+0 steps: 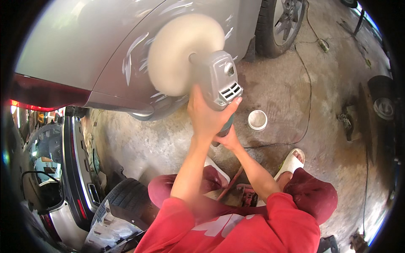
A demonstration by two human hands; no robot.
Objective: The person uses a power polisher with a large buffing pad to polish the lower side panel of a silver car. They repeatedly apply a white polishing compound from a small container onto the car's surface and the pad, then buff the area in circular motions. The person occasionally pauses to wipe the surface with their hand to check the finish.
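My left hand (205, 118) wraps around the front of a rotary polisher (221, 77), close below its grey gear head. Farther back, my right hand (230, 139) grips the tool's body, partly hidden behind my left forearm. A round cream-coloured polishing pad (180, 50) faces the silver-grey rear body panel of a car (126, 41); its surface looks blurred. The pad covers part of the panel, so its exact contact cannot be told. White smears (127, 66) of a paste-like substance streak the paint around it.
A small white tub (257, 120) stands on the stained concrete floor (278, 104). A power cord (309, 95) curves across the right side. Car wheel (284, 25) at upper right; loose tyre (126, 197) and detached car tailgate (71, 177) at lower left. A red floor jack (248, 196) lies between my legs.
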